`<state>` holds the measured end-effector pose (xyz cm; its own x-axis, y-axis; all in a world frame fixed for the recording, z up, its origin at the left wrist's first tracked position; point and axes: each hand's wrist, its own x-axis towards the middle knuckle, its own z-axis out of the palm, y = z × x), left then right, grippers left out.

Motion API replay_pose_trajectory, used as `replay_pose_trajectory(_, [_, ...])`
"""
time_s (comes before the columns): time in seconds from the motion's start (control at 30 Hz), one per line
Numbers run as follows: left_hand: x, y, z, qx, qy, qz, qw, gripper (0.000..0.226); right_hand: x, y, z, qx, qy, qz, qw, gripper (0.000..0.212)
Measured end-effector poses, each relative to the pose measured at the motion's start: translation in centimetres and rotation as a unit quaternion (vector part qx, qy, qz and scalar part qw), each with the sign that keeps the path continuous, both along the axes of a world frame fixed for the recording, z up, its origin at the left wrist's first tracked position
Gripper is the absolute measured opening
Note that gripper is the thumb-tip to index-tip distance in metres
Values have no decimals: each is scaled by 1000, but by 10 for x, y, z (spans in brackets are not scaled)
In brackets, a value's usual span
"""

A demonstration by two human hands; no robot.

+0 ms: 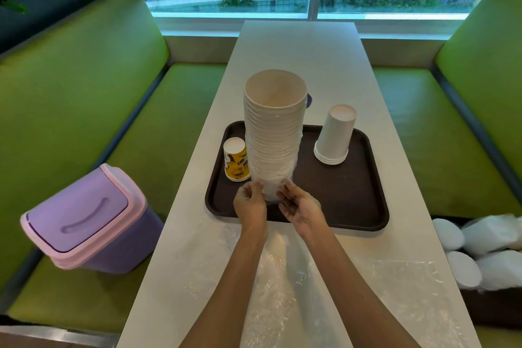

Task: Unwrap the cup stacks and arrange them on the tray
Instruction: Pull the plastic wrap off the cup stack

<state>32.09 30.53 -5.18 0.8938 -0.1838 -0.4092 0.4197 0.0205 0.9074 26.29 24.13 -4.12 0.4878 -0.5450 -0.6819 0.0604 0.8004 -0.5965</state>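
Though tall, cup stack (272, 133) upright, mouth-up.

A tall stack of white cups (272, 133) stands mouth-up at frame centre on the dark brown tray (353, 206), clear wrap (270, 195) round its base. A short yellow stack (236, 159) sits inverted just left; a white stack (334, 135) inverted upper right.
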Motion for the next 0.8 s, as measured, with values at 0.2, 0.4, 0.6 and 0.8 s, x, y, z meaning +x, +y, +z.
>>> replay_pose_trajectory(0.2, [7,-6,-10,63,-6,-14,998,16,6,-4,-14,18,30,-12,999,3])
replay_pose_trajectory(0.4, [12,-9,-13,97,9,-44,994,20,14,-11,-22,42,39,-15,998,3])
replay_pose_trajectory(0.6, [21,1,-17,68,30,-23,997,16,11,-14,-19,-25,47,-9,999,10])
replay_pose_trajectory(0.8, [27,-7,3,-21,26,-11,999,20,14,-26,-6,-88,47,-32,994,18])
